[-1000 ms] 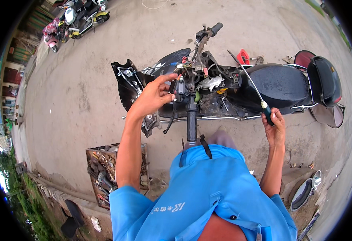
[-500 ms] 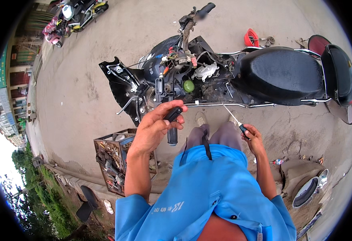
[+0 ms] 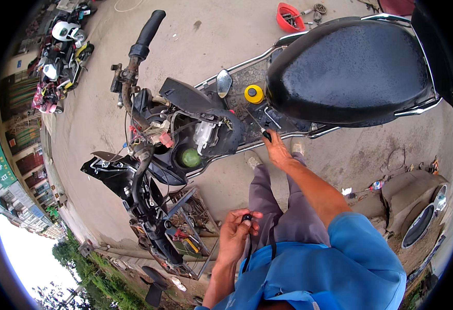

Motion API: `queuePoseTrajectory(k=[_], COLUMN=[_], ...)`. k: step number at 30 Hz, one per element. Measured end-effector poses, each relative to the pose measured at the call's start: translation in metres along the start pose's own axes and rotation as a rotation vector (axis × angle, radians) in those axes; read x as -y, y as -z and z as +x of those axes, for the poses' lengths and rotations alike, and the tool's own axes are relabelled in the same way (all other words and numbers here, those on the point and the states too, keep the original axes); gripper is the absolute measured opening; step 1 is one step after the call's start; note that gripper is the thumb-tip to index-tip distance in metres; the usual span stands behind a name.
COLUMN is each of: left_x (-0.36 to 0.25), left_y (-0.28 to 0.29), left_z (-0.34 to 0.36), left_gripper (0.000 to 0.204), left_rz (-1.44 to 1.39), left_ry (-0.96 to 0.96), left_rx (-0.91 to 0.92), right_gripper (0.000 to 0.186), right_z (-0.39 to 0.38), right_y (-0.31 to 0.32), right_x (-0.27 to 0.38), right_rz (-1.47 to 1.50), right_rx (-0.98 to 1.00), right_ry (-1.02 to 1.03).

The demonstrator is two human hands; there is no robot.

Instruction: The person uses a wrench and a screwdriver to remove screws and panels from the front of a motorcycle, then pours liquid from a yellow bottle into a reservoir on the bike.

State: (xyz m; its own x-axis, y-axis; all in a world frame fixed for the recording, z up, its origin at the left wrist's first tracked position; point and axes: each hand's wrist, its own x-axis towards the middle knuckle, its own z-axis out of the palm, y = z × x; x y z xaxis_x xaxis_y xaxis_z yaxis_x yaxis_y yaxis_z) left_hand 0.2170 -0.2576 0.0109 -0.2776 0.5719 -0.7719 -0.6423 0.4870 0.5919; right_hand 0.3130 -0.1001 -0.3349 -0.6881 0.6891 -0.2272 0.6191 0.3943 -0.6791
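My right hand [image 3: 279,149] is closed round the dark handle of a screwdriver [image 3: 265,134]. The tool's thin shaft points over the footboard [image 3: 247,132] of a partly dismantled scooter, beside an L-shaped wrench [image 3: 273,118]. Closer to my body, my left hand [image 3: 235,233] pinches a small black part [image 3: 246,217]; my fingers hide most of it. Bare wiring and connectors [image 3: 159,138] show around the scooter's steering column. A white plastic part [image 3: 203,135] and a green round cap [image 3: 190,157] sit in the opened front body.
The black seat [image 3: 345,72] fills the upper right. On the footboard stand a yellow round container [image 3: 254,94] and a mirror [image 3: 224,82]. A red bowl [image 3: 290,18] of small parts lies beyond. Below the near handlebar grip [image 3: 167,250] is a metal-framed tool crate [image 3: 198,227].
My right hand has reached forward with the screwdriver, from beside my leg to above the footboard. My left hand has dropped back toward my waist with the black part. The view has shifted.
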Motion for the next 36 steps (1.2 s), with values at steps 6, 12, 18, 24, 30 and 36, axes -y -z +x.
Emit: queuePoseTrajectory(k=[6,12,18,24,30,36], left_x=[0.034,0.045,0.032,0.066,0.083,0.055], left_y=[0.022,0.027,0.015,0.029,-0.002,-0.060], left_z=[0.012,0.009,0.011,0.096,0.201,0.224], left_gripper=[0.026,0.030,0.034,0.035,0.036,0.040], left_rz=[0.106,0.310,0.662,0.969,1.015,1.068], left_ry=[-0.024,0.006,-0.008,-0.185,-0.269,-0.558], left_rx=[-0.209,-0.237,-0.229,-0.200,-0.206,-0.116], right_gripper=[0.048,0.103,0.115,0.083,0.091,0.085], right_z=[0.081,0.124,0.189,0.172,0.032,-0.111], right_y=[-0.059,-0.049,-0.018,0.005,0.050,0.090], right_x=[0.016,-0.009,-0.035,-0.036,-0.001,-0.004], right_rz=[0.091,0.514,0.464,0.509,0.567,0.612], right_rx=[-0.096,-0.396,-0.526,-0.471,-0.324,-0.303], right_ry=[-0.078,-0.401,-0.323,-0.132,-0.256,-0.486])
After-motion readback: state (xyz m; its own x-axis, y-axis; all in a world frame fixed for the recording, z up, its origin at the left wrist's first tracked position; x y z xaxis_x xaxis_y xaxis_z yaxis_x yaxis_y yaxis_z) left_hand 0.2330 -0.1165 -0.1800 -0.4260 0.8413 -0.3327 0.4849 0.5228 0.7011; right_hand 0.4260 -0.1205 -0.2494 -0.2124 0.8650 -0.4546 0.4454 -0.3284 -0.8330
